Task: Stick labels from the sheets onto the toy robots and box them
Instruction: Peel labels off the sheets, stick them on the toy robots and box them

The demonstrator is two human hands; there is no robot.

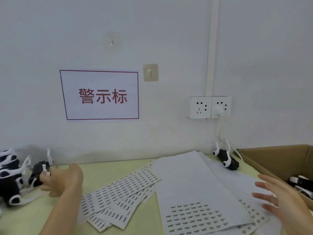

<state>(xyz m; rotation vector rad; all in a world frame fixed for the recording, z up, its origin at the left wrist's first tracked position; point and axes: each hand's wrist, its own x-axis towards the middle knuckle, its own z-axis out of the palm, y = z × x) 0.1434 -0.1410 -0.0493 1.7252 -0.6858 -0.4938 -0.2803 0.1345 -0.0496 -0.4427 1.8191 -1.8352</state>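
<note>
The left hand curls its fingers around a black-and-white toy robot at the bench's far left, while the right hand hovers with fingers spread over the label sheets, beside the cardboard box.

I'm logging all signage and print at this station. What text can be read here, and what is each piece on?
"警示标" in red characters: on the red-bordered white wall sign.
Rows of small black print: on the fanned label sheets, too small and blurred to read.
Rows of small black print: on the large label sheet, also unreadable.
No readable text shows on the toy robots, wall sockets or cardboard box.
</note>
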